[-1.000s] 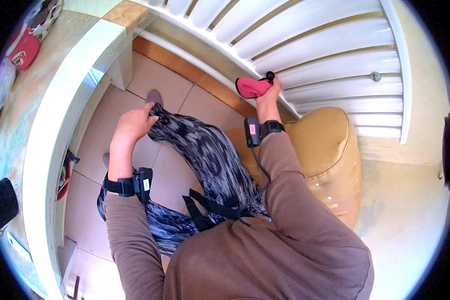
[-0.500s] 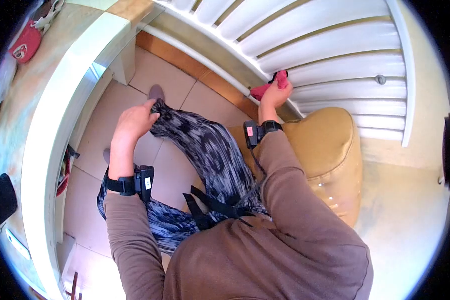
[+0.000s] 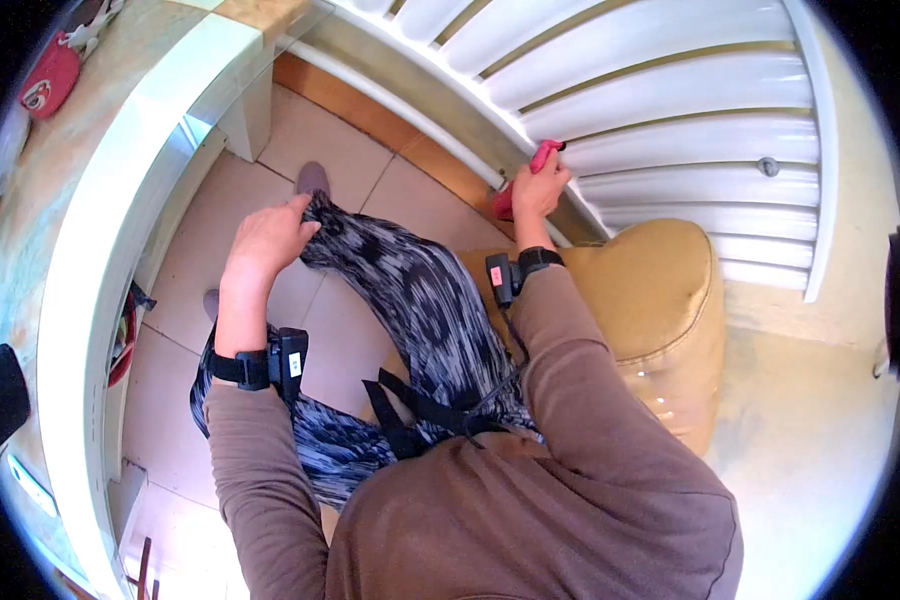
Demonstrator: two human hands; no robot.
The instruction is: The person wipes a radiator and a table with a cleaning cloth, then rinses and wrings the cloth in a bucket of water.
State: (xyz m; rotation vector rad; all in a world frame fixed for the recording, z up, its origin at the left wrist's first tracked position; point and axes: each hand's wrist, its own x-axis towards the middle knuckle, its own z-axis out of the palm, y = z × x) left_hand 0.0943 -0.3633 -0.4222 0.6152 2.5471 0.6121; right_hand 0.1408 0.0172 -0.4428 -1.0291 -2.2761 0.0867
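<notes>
My right hand (image 3: 540,190) is closed around a crumpled red cloth (image 3: 546,156) with a dark bit at its end. Part of the cloth shows above the fingers, and another part hangs below on the left. The hand is beside the lower edge of a white slatted panel (image 3: 670,135); whether the cloth touches it I cannot tell. My left hand (image 3: 270,238) has its thumb and forefinger bent together at the knee of my black-and-grey patterned trousers (image 3: 410,280). Anything between those fingertips is hidden or too small to name.
A tan padded seat (image 3: 660,290) stands beside my right forearm. On the left runs a counter with a pale edge (image 3: 100,230), carrying a red pouch (image 3: 50,80) and a phone (image 3: 32,485). Pinkish floor tiles (image 3: 270,200) lie below, and a white pipe (image 3: 410,120) follows the panel's base.
My right hand has shifted slightly left and down with the red cloth, which is bunched differently in the fingers. My left hand stays at the knee. The view has tilted a little.
</notes>
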